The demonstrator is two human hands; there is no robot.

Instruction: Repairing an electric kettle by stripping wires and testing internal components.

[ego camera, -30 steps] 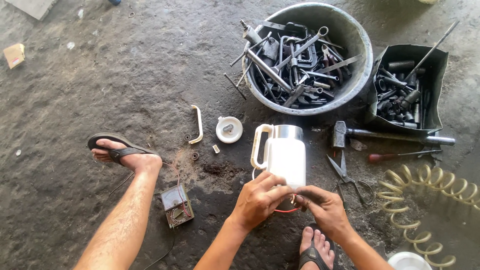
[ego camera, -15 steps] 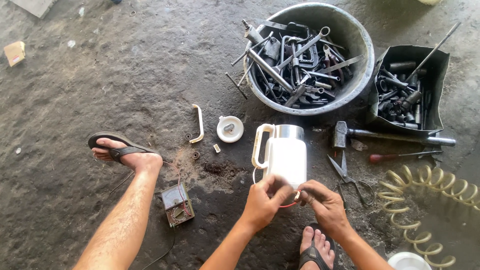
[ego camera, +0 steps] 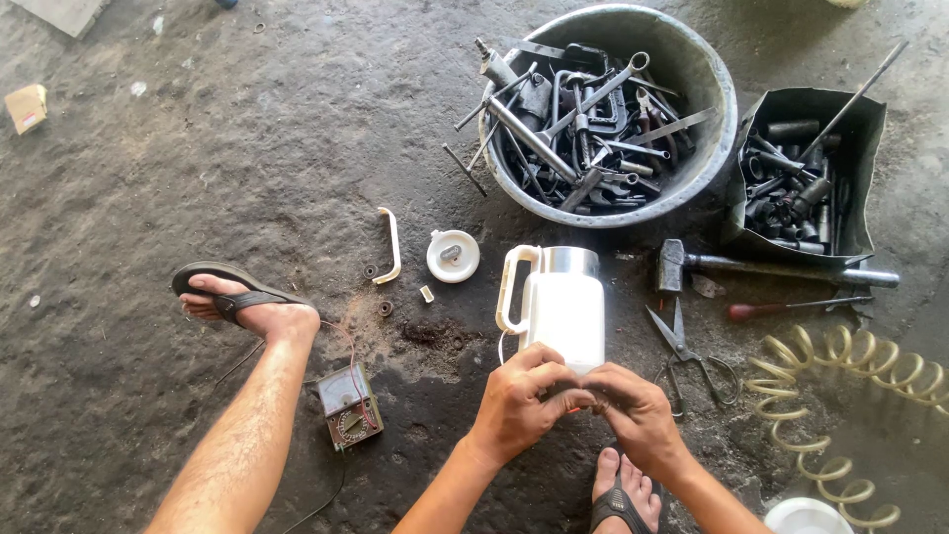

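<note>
So both hands are bunched together low in the middle of the frame, at the near end of a white electric kettle (ego camera: 563,309) lying on the concrete floor (ego camera: 198,148). Left hand (ego camera: 519,400) and right hand (ego camera: 633,410) have their fingers curled tight, pinching something small and dark at the kettle's base; can't tell what it is. Scissors (ego camera: 682,346) and a hammer (ego camera: 771,267) sit just right of the kettle, a round tub of tools (ego camera: 707,109) above it, and a multimeter (ego camera: 348,405) lower left.
</note>
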